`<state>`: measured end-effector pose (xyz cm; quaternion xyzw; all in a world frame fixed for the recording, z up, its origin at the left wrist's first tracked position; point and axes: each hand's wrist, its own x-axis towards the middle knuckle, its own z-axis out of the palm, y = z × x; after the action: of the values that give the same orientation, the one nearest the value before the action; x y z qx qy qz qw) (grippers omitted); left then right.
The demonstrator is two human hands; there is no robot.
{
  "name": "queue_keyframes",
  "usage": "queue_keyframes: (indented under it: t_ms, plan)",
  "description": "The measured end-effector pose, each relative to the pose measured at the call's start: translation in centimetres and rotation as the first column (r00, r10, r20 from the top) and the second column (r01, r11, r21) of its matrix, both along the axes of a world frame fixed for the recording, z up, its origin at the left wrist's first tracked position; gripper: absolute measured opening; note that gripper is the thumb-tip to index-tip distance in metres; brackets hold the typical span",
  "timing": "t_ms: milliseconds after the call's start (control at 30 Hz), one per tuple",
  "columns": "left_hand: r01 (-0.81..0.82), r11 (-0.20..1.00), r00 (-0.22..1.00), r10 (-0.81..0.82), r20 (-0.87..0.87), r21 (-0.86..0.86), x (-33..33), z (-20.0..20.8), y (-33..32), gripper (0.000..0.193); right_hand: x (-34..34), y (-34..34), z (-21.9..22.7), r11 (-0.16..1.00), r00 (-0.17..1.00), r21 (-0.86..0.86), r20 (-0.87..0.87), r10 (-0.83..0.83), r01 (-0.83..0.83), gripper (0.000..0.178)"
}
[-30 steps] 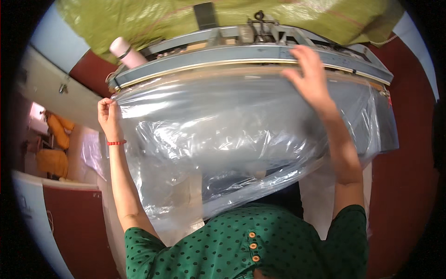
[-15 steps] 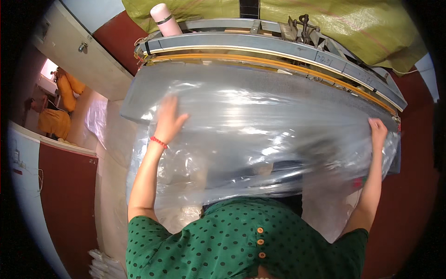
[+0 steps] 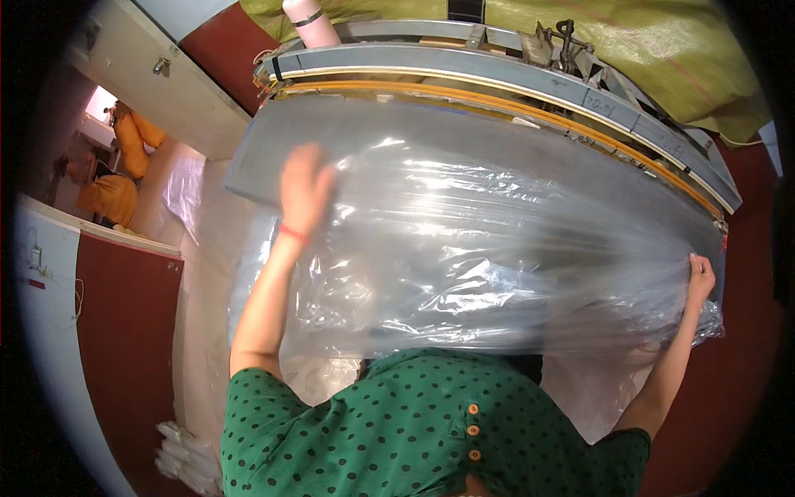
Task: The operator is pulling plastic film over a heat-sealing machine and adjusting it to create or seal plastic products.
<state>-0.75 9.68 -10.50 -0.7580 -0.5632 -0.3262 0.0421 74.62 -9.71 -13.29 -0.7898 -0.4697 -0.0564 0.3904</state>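
Observation:
A large clear plastic sheet [image 3: 431, 240] lies spread over a long grey padded worktop [image 3: 389, 120], its near part hanging toward my body. At the worktop's right end my right hand [image 3: 702, 277] pinches the sheet's edge, and creases fan out leftward from its fingers. Over the left part of the sheet is my left hand [image 3: 305, 186], smeared by motion. Its fingers are stretched out with the thumb apart, and nothing is in them. Whether its palm touches the plastic, I cannot tell.
Behind the worktop runs a long metal bar [image 3: 464, 70] with an orange strip [image 3: 414, 94] along it. A pink bottle [image 3: 311, 23] and a rusty metal clamp [image 3: 567, 45] are at the back, before yellow-green woven sacking [image 3: 662, 58]. Folded plastic [image 3: 186, 460] lies on the floor, lower left.
My right hand has come nearer my body and slightly right, drawing the sheet into tighter creases. My left hand stays over the left part. The whole view has shifted a little.

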Motion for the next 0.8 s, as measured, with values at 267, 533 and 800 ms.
queue_keyframes:
  t_ms: [267, 533, 800]
  plan:
    - [0.302, 0.939, 0.917, -0.238, 0.32, -0.166, 1.6, 3.2, 1.1, 0.017, 0.7, 0.0, -0.4, 1.0, 1.0, -0.011, -0.027, 0.005, -0.005, 0.023]
    - [0.293, 0.939, 0.951, -0.267, 0.158, -0.178, 1.3, 2.1, -0.8, 0.026, -0.1, 0.2, 0.3, 0.999, 0.999, -0.034, 0.031, -0.015, 0.016, 0.025]
    - [-0.068, 0.976, 0.976, 0.022, -0.218, -0.205, 6.0, 2.5, 3.5, 0.029, -0.4, 0.2, 0.4, 0.999, 1.0, -0.047, 0.013, -0.017, 0.018, 0.024]
